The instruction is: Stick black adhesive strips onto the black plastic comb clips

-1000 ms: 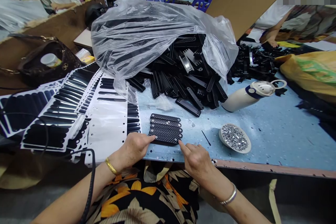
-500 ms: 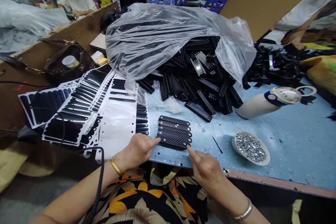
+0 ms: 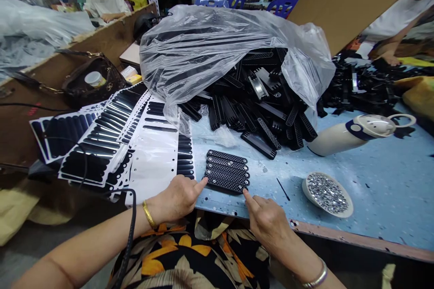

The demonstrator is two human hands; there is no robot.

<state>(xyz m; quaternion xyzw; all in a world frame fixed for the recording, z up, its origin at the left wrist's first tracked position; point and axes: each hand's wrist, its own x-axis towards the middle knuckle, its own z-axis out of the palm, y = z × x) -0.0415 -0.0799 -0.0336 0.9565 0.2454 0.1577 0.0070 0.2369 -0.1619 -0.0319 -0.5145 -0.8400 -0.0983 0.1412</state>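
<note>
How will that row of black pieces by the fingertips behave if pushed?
The row may split or skew under an uneven push: its pieces look separate, with seams between them. Each is probably stiff, judging by the straight edges. Rolling seems unlikely, since they lie flat on the table.

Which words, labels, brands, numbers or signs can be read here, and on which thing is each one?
No text is readable.
Red marks on the brown partition: too blurred.
Emblem on the handbag: too small.
Any print on the jar: too small.
</note>
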